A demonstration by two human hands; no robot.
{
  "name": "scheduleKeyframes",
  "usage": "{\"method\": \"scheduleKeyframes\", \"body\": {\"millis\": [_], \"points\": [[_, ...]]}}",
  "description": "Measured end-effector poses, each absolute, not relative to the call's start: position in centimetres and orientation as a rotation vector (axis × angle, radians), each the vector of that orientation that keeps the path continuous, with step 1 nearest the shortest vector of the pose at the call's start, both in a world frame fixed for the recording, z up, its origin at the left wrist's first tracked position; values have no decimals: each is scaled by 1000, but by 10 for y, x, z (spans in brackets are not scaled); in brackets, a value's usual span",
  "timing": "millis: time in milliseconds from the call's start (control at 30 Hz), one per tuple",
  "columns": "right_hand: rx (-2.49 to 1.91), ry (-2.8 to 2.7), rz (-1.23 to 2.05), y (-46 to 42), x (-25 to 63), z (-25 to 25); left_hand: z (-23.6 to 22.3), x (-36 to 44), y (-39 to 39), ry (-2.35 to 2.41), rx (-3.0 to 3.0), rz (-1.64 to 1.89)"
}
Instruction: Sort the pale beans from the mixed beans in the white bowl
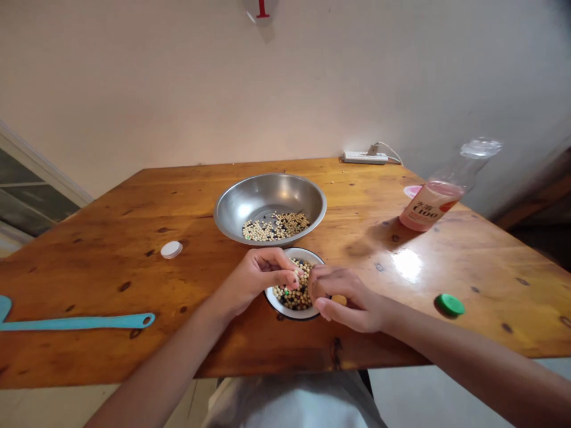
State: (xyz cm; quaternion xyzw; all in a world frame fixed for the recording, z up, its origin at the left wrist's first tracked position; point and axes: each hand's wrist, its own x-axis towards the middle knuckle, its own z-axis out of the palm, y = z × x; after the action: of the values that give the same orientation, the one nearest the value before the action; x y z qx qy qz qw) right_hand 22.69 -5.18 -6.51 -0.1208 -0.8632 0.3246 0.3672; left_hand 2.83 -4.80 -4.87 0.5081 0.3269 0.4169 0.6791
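Note:
My left hand is over the left side of a small white bowl with a dark rim. Its thumb and fingers are pinched together on a few pale soybeans. At the bowl's right edge, my right hand has its fingers curled downward and closed; what they hold, if anything, is hidden. Soybeans mixed with black beans and a few green bits lie in this bowl. Just behind it, a wide steel basin contains more beans of the same kinds.
A pink drink bottle stands at the right, with a green cap nearer me. On the left are a white round lid and a blue long-handled tool. A power strip sits by the wall on the wooden table.

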Motion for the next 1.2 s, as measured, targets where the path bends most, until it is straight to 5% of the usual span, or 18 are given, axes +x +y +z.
{"method": "scheduleKeyframes", "body": {"millis": [333,1200], "points": [[-340,-2223,755,-51,227,-67,-53,30,-51,741,1392,804],[-691,-2292,519,-38,220,-80,-54,35,-50,991,1238,1123]]}}
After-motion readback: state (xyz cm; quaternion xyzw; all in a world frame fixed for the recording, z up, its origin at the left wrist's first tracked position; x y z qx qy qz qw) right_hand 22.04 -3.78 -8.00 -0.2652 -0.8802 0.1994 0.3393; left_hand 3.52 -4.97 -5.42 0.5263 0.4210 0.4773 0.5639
